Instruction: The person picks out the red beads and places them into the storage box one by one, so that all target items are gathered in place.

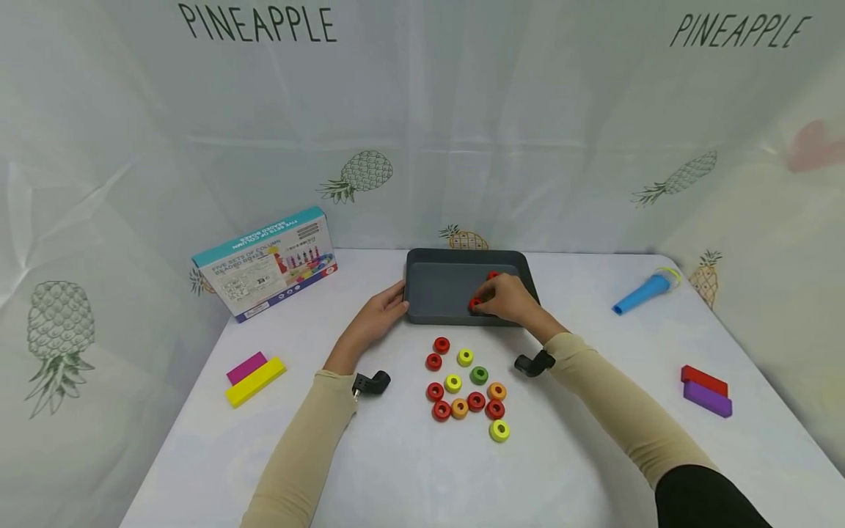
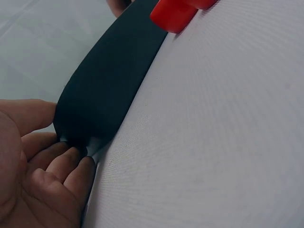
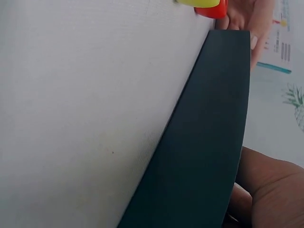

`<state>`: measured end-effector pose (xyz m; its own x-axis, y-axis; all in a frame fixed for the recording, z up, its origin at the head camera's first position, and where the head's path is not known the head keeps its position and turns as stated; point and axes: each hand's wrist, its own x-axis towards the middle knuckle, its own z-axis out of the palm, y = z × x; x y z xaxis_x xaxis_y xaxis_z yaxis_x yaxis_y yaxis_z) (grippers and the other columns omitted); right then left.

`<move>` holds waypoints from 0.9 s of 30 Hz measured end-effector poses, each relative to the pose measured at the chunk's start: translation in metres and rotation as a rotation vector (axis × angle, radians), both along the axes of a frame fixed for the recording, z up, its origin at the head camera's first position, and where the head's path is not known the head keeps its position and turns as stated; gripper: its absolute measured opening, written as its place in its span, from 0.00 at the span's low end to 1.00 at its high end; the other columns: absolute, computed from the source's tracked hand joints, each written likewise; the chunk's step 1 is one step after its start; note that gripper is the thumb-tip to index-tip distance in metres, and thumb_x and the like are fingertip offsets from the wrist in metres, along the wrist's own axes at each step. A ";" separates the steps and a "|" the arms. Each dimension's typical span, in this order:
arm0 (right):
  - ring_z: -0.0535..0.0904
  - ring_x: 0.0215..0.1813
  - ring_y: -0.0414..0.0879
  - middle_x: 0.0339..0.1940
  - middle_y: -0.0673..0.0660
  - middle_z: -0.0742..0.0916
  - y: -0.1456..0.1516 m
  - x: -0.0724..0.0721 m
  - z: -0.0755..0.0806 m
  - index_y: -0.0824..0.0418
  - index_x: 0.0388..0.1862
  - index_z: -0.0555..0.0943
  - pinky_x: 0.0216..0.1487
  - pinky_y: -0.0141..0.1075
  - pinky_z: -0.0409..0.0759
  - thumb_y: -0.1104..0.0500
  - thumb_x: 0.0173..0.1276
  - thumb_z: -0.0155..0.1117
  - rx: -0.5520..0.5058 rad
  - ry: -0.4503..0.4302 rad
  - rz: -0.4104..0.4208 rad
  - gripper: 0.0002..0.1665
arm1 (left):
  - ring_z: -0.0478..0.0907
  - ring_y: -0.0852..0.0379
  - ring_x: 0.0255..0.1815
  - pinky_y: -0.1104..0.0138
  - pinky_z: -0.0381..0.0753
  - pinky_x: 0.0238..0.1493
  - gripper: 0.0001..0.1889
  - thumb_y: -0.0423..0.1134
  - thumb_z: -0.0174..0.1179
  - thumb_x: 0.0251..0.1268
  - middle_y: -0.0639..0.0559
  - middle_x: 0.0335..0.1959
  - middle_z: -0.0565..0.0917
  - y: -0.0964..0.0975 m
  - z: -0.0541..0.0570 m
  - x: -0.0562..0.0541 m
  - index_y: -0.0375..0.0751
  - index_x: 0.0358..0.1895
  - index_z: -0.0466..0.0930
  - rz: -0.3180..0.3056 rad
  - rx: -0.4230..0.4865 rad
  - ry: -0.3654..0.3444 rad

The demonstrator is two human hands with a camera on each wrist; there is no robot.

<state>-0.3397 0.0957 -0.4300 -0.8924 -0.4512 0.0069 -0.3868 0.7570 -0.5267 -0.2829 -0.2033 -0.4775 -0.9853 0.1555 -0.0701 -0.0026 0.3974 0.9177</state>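
Note:
A dark grey rectangular tray (image 1: 439,284) lies at the back middle of the table. My left hand (image 1: 379,315) holds its left side; in the left wrist view the thumb is at the rim and the curled fingers (image 2: 59,164) are against the outer wall. Over the tray's right part, my right hand (image 1: 512,299) pinches a red ring-shaped bead (image 1: 474,303) near the tray floor. Another red bead (image 1: 492,275) shows behind that hand, partly hidden. The tray wall (image 3: 204,109) hides the right fingertips in the right wrist view.
In front of the tray lie several red, yellow (image 1: 465,357), green (image 1: 478,375) and orange (image 1: 497,391) ring beads. A printed box (image 1: 271,264) stands back left. Magenta and yellow blocks (image 1: 256,382) lie left; red and purple blocks (image 1: 708,398) and a blue toy microphone (image 1: 642,293) lie right.

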 end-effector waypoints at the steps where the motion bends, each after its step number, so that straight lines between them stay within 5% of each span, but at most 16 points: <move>1: 0.86 0.45 0.49 0.43 0.58 0.92 0.000 0.000 0.000 0.61 0.47 0.90 0.46 0.43 0.86 0.57 0.62 0.77 0.001 0.003 0.000 0.15 | 0.66 0.55 0.78 0.58 0.63 0.79 0.32 0.47 0.53 0.79 0.50 0.79 0.64 0.000 0.000 0.000 0.56 0.81 0.55 0.004 -0.003 -0.002; 15: 0.85 0.42 0.48 0.44 0.59 0.91 0.004 0.008 0.010 0.62 0.48 0.89 0.40 0.39 0.85 0.58 0.62 0.75 -0.046 0.041 0.010 0.16 | 0.65 0.54 0.78 0.57 0.65 0.78 0.32 0.45 0.53 0.79 0.50 0.80 0.64 0.000 -0.001 -0.001 0.55 0.81 0.55 0.010 -0.004 -0.001; 27: 0.82 0.39 0.44 0.40 0.55 0.91 0.021 0.055 0.032 0.61 0.43 0.90 0.41 0.36 0.82 0.58 0.59 0.79 -0.117 0.004 0.048 0.14 | 0.65 0.55 0.78 0.57 0.64 0.78 0.32 0.47 0.53 0.79 0.51 0.80 0.64 0.001 0.000 -0.002 0.56 0.81 0.55 0.010 -0.035 -0.006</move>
<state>-0.2845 0.1169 -0.3982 -0.8696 -0.4894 0.0652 -0.4232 0.6708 -0.6091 -0.2853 -0.2026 -0.4779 -0.9864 0.1426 -0.0815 -0.0126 0.4291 0.9032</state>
